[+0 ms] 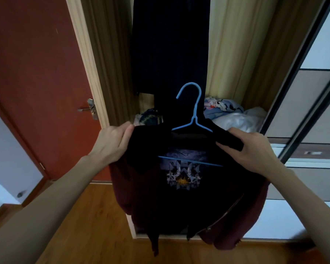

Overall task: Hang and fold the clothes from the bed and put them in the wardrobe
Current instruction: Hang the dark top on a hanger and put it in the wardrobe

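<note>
Black shirt (pixel 181 187) on blue hanger (pixel 193 119) | left hand (pixel 111 143) pinching shoulder | right hand (pixel 253 151) pinching shoulder

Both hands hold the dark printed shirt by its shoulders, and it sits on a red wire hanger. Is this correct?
Not quite: the head view shows the thin wire hanger is light blue, not red. The left hand and right hand do hold the dark printed shirt by its shoulders.

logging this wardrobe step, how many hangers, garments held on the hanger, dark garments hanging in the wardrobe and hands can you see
blue hanger: 1
dark garment with printed graphic, held on the hanger: 1
dark garment hanging in the wardrobe: 1
hands: 2, left hand and right hand
total: 5
</note>
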Demonstrator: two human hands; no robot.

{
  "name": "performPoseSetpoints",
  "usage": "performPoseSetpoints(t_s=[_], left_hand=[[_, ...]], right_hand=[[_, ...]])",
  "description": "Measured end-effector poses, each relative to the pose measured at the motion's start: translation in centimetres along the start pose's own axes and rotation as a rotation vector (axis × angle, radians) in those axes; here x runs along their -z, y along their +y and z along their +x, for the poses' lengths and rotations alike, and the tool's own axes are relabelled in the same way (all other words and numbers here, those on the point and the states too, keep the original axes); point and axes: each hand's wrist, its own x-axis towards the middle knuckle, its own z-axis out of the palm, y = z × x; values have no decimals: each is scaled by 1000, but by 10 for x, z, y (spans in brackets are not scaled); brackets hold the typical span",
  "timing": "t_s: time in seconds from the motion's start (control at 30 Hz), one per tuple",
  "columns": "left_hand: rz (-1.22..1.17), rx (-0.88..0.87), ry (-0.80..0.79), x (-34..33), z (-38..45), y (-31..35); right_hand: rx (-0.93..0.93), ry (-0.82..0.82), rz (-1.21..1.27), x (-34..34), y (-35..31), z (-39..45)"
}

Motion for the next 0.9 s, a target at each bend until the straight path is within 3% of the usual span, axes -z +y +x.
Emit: performPoseSetpoints(t_s=[0.13, 0.3, 0.4, 0.73, 0.9], left_hand=[[-50, 69, -23, -8, -10, 25], [-58, -170, -42, -30, -23, 58], [-121, -190, -26, -33, -29, 71], [-45, -365, -9, -51, -36, 106], [-68, -281, 78, -43, -38, 107]], right_hand=[[-22, 33, -68, 7, -15, -13], [-34, 51, -66, 3, -31, -30], [-79, 40, -5, 6, -30, -43], [-146, -130, 12, 1, -35, -64], [-193, -236, 39, 15, -20, -73]])
